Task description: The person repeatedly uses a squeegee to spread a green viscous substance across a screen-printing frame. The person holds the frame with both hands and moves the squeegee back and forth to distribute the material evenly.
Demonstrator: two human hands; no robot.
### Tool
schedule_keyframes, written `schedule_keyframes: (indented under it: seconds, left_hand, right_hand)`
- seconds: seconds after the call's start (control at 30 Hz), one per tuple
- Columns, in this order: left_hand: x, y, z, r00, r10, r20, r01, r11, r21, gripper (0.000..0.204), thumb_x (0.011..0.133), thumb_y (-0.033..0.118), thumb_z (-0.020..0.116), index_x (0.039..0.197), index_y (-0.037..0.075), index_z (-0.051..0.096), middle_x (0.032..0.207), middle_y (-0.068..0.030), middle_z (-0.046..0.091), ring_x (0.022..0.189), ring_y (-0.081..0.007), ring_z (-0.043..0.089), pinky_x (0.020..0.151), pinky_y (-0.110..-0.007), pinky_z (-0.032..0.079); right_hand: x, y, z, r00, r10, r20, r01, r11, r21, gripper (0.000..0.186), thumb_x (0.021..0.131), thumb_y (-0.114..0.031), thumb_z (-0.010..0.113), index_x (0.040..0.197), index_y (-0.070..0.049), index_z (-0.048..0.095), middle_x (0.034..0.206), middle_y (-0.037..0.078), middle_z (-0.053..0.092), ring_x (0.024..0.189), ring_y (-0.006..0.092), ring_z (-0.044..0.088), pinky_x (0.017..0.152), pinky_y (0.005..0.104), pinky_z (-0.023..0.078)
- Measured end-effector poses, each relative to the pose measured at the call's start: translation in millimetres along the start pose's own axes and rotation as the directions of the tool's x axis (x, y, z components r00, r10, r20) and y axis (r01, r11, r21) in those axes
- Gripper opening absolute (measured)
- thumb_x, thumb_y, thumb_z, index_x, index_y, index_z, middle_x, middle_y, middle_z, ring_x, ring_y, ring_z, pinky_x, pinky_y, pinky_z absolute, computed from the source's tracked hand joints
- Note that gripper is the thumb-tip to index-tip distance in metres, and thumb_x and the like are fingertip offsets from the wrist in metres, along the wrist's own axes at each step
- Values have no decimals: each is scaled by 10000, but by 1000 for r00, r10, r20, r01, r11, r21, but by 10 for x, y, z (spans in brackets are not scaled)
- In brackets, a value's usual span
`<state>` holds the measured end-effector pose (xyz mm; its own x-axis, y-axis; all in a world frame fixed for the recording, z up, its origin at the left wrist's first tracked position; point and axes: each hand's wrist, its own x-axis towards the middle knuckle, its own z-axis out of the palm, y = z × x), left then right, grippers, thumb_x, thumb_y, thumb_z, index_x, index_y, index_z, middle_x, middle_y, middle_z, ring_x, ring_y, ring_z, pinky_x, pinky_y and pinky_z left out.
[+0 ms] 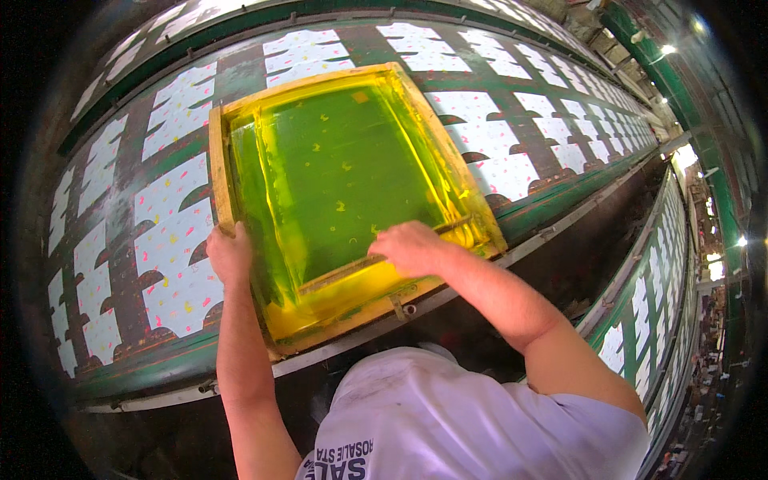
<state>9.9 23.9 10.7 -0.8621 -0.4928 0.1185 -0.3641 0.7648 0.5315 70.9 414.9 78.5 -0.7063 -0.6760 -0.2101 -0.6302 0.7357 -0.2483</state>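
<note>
One squeegee (340, 274) slants lower-left to upper-right lengthwise — right hand (408, 248) gripping it.

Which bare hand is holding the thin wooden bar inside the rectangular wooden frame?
The bare right hand grips the thin wooden bar; the left hand holds the left side of the rectangular wooden frame.

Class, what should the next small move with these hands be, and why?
Probably slide the wooden squeegee away from the body across the green mesh: the right hand grips it at the mesh's near end, yellow ink lies beside it, and the left hand holds the frame.
</note>
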Motion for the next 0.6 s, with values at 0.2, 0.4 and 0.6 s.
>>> schedule_keyframes:
  seconds: [0.2, 0.4, 0.6]
  left_hand:
    - [-7, -22, 34, 1000, 24, 11, -25, 994, 109, 515, 1042, 428, 718, 1316, -6, 680, 1291, -253, 724, 1216, -469, 685, 1030, -574, 568]
    - [-14, 22, 70, 1000, 4, 22, -9, 981, 196, 493, 1064, 434, 690, 1289, -5, 671, 1298, -257, 721, 1236, -477, 675, 1035, -579, 560]
    - [-9, 83, 129, 1000, -3, -28, 12, 950, 311, 545, 1090, 507, 637, 1262, -8, 673, 1210, -260, 749, 1130, -478, 724, 966, -591, 580]
  right_hand:
    - [-494, -273, 294, 990, -13, -140, 18, 999, 37, 452, 930, -347, 845, 1323, -132, 781, 1225, 123, 760, 1190, 347, 723, 1046, 482, 590]
    - [-742, -299, 450, 960, -68, -270, 93, 993, 79, 608, 911, -528, 848, 1350, -118, 758, 1274, 147, 731, 1252, 391, 666, 1072, 523, 546]
    - [-972, 252, 358, 967, -143, -211, 211, 914, 346, 498, 995, -482, 784, 1261, -60, 789, 1298, 142, 757, 1240, 365, 688, 1089, 498, 544]
